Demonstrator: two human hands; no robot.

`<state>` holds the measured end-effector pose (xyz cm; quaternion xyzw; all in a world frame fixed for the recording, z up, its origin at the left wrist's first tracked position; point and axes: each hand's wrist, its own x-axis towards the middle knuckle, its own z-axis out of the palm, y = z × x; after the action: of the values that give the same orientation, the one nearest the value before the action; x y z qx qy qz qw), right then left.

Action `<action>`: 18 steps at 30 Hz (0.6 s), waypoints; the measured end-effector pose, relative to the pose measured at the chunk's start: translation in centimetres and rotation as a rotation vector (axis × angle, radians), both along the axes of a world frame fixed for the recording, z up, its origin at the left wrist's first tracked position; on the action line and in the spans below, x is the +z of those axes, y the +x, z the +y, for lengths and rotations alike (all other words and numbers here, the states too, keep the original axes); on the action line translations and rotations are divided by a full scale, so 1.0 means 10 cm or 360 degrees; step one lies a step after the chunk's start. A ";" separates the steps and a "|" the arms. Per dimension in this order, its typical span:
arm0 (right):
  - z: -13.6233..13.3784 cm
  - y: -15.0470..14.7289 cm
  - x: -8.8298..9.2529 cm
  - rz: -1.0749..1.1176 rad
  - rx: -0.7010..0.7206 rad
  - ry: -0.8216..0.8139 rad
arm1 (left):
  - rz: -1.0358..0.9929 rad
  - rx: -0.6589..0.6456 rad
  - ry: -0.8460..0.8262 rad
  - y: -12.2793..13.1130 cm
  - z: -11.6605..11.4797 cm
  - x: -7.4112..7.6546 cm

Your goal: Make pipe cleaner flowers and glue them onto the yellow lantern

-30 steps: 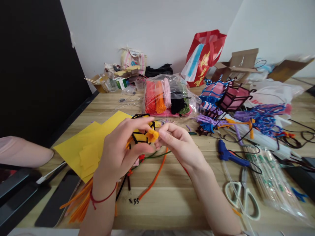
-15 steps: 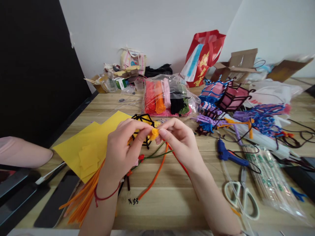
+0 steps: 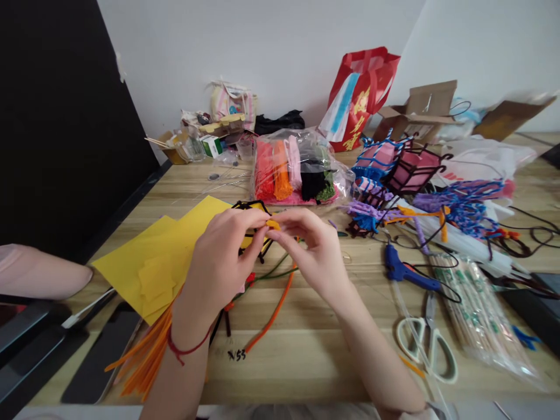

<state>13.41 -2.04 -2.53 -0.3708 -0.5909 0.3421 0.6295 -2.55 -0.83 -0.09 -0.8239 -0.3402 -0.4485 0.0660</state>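
Above the middle of the table, my left hand (image 3: 221, 248) and my right hand (image 3: 312, 248) pinch a small yellow-orange coil of pipe cleaner (image 3: 273, 224) between thumbs and fingertips. The fingers hide part of the coil. Just behind my left hand is a black lantern-like frame with yellow panels (image 3: 251, 205), mostly covered by the hand. Below my fingers lie green pipe cleaners (image 3: 276, 271) and an orange pipe cleaner (image 3: 273, 318). A bundle of orange pipe cleaners (image 3: 146, 361) passes under my left wrist, beside yellow sheets (image 3: 131, 254).
On the right are a blue glue gun (image 3: 406, 271), scissors (image 3: 444, 356) and bagged sticks (image 3: 476, 309). Clear bags of coloured pipe cleaners (image 3: 280, 169) and pink lanterns (image 3: 415, 169) stand further back. A phone (image 3: 102, 356) lies at left. Another person's arm (image 3: 44, 271) enters from the left edge.
The yellow-orange coil has turned between my fingertips and now shows a flatter side. My right fingers have closed in nearer to the left. The camera view has shifted slightly.
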 end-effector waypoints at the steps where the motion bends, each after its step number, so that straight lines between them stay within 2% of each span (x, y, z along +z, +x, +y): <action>1: 0.00 0.00 -0.01 -0.0065 -0.0031 0.0018 | -0.0042 0.0024 -0.0032 0.01 0.00 -0.02; 4: 0.03 0.02 -0.03 -0.0210 -0.0164 0.0049 | -0.0075 0.0035 -0.0141 0.03 0.02 -0.05; 7: 0.08 0.08 -0.05 -0.0294 -0.0274 0.0042 | -0.0097 -0.0016 -0.0513 0.01 0.04 -0.01; 9: 0.11 0.16 -0.07 -0.0236 -0.0244 0.0006 | -0.0130 0.0032 -0.0781 -0.02 0.07 0.02; 12: 0.10 0.28 -0.15 -0.0069 -0.0152 -0.0121 | -0.0006 0.0180 -0.1019 -0.08 0.09 0.03; 15: -0.01 0.35 -0.33 0.0111 -0.0015 -0.0360 | 0.0444 0.0324 -0.1289 -0.10 0.06 -0.10; 18: -0.18 0.35 -0.55 0.0259 0.0079 -0.0626 | 0.0795 0.0364 -0.1525 -0.10 0.00 -0.39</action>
<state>16.91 -3.85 -8.04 -0.4429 -0.4691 0.4950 0.5820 -3.59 -0.78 -3.95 -0.8009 -0.5676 -0.0244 -0.1892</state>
